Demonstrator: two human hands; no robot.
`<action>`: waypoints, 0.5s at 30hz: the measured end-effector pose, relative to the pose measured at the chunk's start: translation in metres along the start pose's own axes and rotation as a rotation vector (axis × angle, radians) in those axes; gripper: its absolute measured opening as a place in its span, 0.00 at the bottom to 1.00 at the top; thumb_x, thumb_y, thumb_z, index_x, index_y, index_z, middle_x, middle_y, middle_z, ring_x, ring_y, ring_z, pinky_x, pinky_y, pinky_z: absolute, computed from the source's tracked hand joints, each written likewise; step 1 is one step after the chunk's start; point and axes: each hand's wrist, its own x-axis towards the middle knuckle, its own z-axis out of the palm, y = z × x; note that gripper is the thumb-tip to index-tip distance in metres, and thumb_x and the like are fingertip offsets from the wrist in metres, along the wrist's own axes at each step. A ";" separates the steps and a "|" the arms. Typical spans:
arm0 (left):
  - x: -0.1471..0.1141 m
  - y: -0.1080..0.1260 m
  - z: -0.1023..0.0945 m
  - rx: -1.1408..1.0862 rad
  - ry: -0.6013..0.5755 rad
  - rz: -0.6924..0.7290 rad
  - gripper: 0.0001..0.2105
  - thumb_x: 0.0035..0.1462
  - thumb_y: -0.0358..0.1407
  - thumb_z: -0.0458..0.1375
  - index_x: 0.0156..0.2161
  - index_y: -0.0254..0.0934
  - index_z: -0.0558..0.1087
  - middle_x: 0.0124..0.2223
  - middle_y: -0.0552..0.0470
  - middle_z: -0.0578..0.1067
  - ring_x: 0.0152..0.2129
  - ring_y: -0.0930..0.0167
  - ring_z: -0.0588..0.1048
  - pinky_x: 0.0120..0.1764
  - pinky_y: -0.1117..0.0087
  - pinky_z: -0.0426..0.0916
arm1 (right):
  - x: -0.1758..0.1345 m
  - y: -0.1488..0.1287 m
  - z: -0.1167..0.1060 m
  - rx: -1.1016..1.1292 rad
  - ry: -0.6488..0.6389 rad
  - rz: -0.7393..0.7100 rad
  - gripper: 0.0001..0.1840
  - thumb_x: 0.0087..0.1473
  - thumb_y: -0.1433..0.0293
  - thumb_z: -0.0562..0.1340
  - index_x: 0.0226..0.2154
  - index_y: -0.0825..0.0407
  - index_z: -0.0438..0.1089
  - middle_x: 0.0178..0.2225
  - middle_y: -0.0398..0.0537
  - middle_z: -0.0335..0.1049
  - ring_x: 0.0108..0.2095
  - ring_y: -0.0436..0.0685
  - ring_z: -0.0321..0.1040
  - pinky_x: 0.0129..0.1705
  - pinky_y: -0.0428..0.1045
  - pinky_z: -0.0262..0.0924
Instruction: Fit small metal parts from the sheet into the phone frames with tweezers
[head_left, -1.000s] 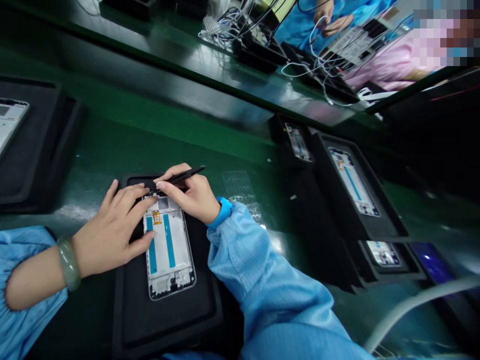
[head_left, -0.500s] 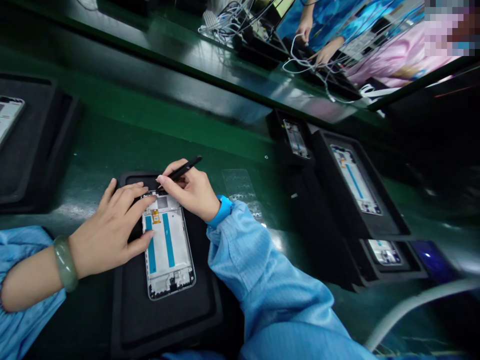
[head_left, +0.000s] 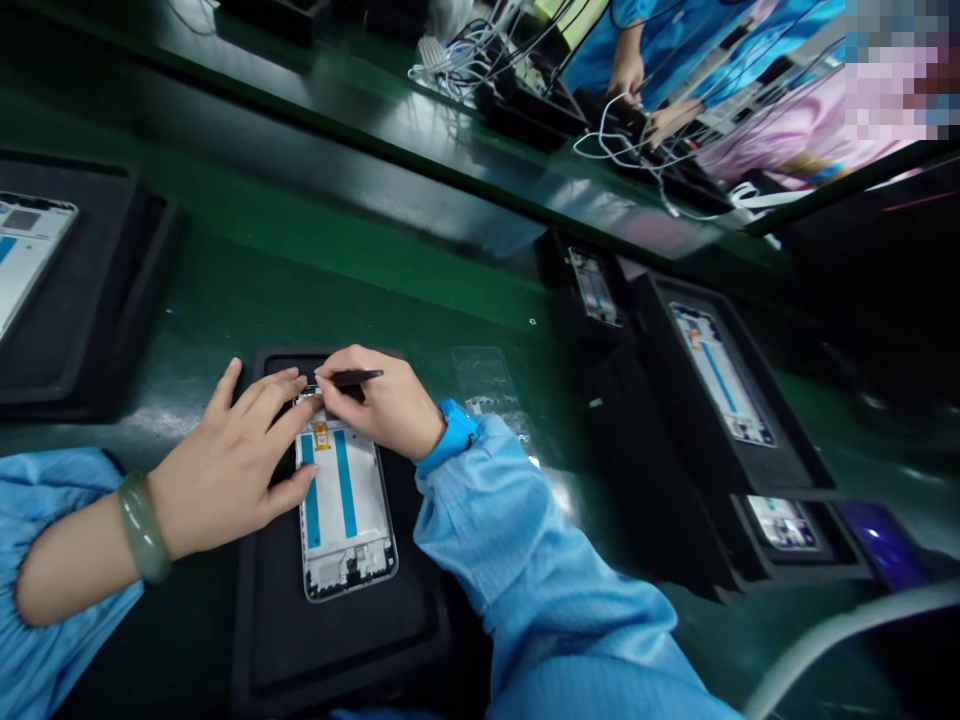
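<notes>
A phone mid-frame (head_left: 367,500), silvery inside with two blue strips and a small orange flex cable (head_left: 322,437), lies on a black foam tray (head_left: 337,640). My left hand (head_left: 225,455) rests at its upper left with fingers spread; the index fingertip touches the top part and the thumb lies over the left edge. Pinched in my right hand (head_left: 382,405) is a slim black tool, tweezers by its look (head_left: 356,378), held over the phone's top end. My right fingers hide the tool's tip and the phone's upper right corner.
Another phone frame (head_left: 30,250) lies on a stacked black tray (head_left: 82,310) at left. On the right, black trays (head_left: 795,450) hold more phone frames (head_left: 724,375). A clear plastic sheet (head_left: 484,375) lies beyond my right wrist. Co-workers' hands (head_left: 628,75) handle cables across the bench.
The tool in my right hand has tipped from slanting upward to nearly level, and the right hand has curled lower over the phone's top. The whole view has shifted slightly.
</notes>
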 end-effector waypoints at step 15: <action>0.000 0.006 0.001 -0.015 -0.033 -0.049 0.25 0.60 0.42 0.50 0.60 0.35 0.61 0.60 0.37 0.65 0.61 0.55 0.59 0.58 0.37 0.50 | 0.004 -0.001 0.001 0.063 -0.025 0.028 0.07 0.58 0.66 0.60 0.35 0.52 0.70 0.34 0.47 0.74 0.35 0.52 0.73 0.39 0.47 0.67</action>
